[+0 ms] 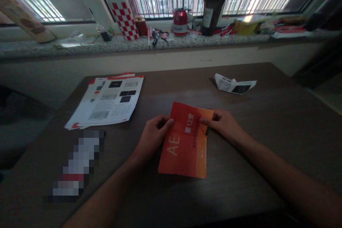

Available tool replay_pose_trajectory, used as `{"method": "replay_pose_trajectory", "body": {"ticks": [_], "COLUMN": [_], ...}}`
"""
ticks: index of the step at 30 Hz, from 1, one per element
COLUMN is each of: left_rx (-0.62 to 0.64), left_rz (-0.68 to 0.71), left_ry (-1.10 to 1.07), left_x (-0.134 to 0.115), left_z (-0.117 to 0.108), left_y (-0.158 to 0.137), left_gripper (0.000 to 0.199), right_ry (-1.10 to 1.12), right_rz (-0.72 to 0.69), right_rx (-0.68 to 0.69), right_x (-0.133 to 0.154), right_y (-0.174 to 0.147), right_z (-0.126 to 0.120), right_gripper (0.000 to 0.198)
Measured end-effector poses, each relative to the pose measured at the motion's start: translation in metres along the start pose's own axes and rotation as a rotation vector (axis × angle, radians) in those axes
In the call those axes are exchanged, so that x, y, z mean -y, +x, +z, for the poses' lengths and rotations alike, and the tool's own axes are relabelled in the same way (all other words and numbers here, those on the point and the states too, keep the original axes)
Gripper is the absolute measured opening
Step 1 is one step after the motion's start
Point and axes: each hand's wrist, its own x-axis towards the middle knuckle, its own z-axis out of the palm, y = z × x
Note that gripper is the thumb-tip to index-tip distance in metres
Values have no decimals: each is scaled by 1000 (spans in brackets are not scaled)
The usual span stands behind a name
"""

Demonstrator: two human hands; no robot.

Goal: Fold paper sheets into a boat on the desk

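Note:
A red and orange printed sheet of paper [181, 149], marked "AE" and with Chinese characters, is held up over the brown table between my two hands. My left hand [155, 133] grips its left edge, thumb on the front. At the upper right edge my right hand [223, 123] pinches it the same way, thumb on top and fingers behind. The sheet looks folded, though its back side is hidden. Beyond my right hand lies a folded paper boat [235, 84] with printed sides.
A stack of printed sheets [112, 103] lies at the table's [171, 82] back left. Nearer sits a pixelated oblong object [77, 167]. Along the windowsill [107, 46] stand a checkered bottle [124, 21], a red can [180, 23], a dark cup [212, 14] and small clutter.

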Motion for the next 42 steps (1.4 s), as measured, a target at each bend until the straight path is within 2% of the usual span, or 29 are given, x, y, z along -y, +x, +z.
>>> {"method": "replay_pose_trajectory", "body": {"ticks": [5, 11, 17, 22, 28, 30, 35, 37, 40, 42], "left_rx": [45, 78, 68, 88, 96, 103, 71, 63, 57, 50], "left_rz": [-33, -87, -85, -83, -91, -77, -80, -92, -95, -83], "left_ry": [-63, -141, -125, -143, -156, -146, -107, -113, -118, -98], "left_x": [0, -4, 1, 3, 2, 2, 0, -1, 1, 3], "left_z": [1, 2, 0, -4, -6, -6, -6, -5, -5, -5], "left_y": [-1, -3, -1, 1, 0, 0, -2, -3, -2, -1], "left_gripper": [35, 35, 34, 38, 37, 37, 37, 37, 36, 36], "right_ry": [111, 175, 176, 321, 377, 400, 454, 452, 385, 279], "right_rz": [59, 95, 61, 53, 80, 96, 104, 90, 37, -1], "right_rx": [-22, 20, -5, 116, 219, 203, 56, 33, 39, 43], "right_x": [-5, -9, -13, -23, -22, -20, -19, -19, -18, -16], "right_y": [3, 4, 5, 9, 9, 10, 14, 14, 11, 8], "right_z": [-2, -6, -8, -14, -21, -21, -19, -19, -19, -18], "right_gripper": [25, 26, 26, 33, 39, 37, 30, 34, 48, 47]}}
